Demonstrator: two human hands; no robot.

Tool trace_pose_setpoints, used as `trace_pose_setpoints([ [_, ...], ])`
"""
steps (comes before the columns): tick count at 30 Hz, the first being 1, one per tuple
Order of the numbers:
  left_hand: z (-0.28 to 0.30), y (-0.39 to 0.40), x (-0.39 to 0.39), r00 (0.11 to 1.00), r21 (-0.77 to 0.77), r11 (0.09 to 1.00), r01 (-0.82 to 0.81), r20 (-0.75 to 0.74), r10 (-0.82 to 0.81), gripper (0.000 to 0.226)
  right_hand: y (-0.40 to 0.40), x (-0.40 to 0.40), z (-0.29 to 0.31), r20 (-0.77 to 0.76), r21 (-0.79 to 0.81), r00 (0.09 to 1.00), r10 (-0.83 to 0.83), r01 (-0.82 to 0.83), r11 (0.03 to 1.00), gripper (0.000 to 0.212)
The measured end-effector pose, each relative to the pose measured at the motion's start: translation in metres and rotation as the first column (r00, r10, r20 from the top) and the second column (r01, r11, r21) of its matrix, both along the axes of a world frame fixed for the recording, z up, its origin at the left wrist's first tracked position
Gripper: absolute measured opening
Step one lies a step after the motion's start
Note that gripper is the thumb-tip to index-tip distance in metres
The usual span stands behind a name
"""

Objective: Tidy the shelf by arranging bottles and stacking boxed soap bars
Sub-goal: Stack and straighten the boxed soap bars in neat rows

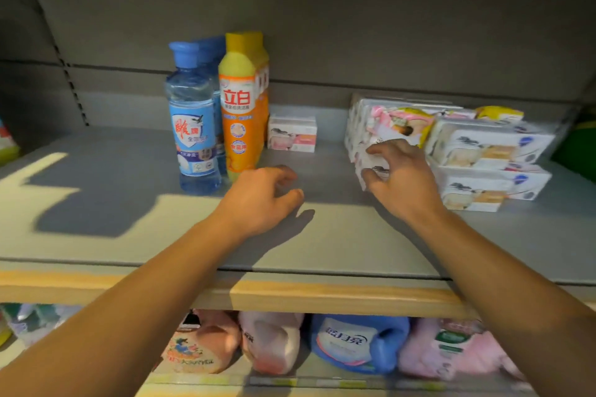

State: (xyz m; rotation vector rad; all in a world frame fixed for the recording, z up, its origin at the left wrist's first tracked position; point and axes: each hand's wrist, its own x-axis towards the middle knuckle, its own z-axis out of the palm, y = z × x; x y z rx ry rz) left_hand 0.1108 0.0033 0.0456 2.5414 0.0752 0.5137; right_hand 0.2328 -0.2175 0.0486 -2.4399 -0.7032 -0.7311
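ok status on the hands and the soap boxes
Left hand open, over grey shelf. Right hand gripping white boxed soap stack. Lone pink-white soap box apart.

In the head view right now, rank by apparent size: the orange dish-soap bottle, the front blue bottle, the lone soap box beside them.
1. Orange dish-soap bottle, tallest.
2. Front blue bottle, nearly as large, though it stands nearer the camera, so their order is unsure.
3. Lone soap box, clearly smallest.

Two bare forearms entered from the frame's lower edge; no sleeves, watch or bands showed on either. Left hand (261,196) and right hand (400,177) were ungloved, without rings. Fingernails were short and unpainted where visible.
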Motion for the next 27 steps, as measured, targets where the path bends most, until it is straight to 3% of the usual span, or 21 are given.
trace_pose_setpoints([
  [4,-0.007,-0.020,0.024,1.000,-0.104,0.994,0.014,0.024,-0.011,0.031,-0.008,0.020,-0.004,-0.064,-0.160,0.989,-0.135,0.123,0.979,0.052],
  [6,-0.014,-0.022,0.028,0.999,-0.133,0.991,0.012,0.039,-0.007,0.029,-0.009,0.024,-0.014,-0.008,-0.259,0.986,-0.169,0.161,0.952,0.053],
  [10,-0.019,-0.018,0.027,0.998,-0.176,0.984,0.023,0.057,-0.013,0.025,-0.013,0.025,-0.016,0.087,-0.181,0.993,-0.080,0.095,0.979,0.041],
  [14,-0.017,-0.017,0.025,0.998,-0.202,0.979,0.027,0.055,-0.016,0.023,-0.015,0.022,-0.008,-0.033,-0.171,0.999,-0.020,0.014,0.985,0.043],
  [20,-0.017,-0.016,0.025,0.998,-0.244,0.969,0.028,0.063,-0.013,0.022,-0.012,0.012,0.006,-0.075,-0.166,0.982,0.175,-0.185,0.969,0.038],
  [23,-0.017,-0.014,0.025,0.997,-0.288,0.957,0.022,0.082,0.002,0.023,-0.007,0.006,0.011,-0.230,-0.061,0.923,0.310,-0.331,0.942,0.041],
  [27,-0.017,-0.012,0.024,0.995,-0.321,0.947,0.019,0.103,0.015,0.020,-0.011,0.006,0.013,-0.341,0.004,0.896,0.283,-0.300,0.954,0.046],
])
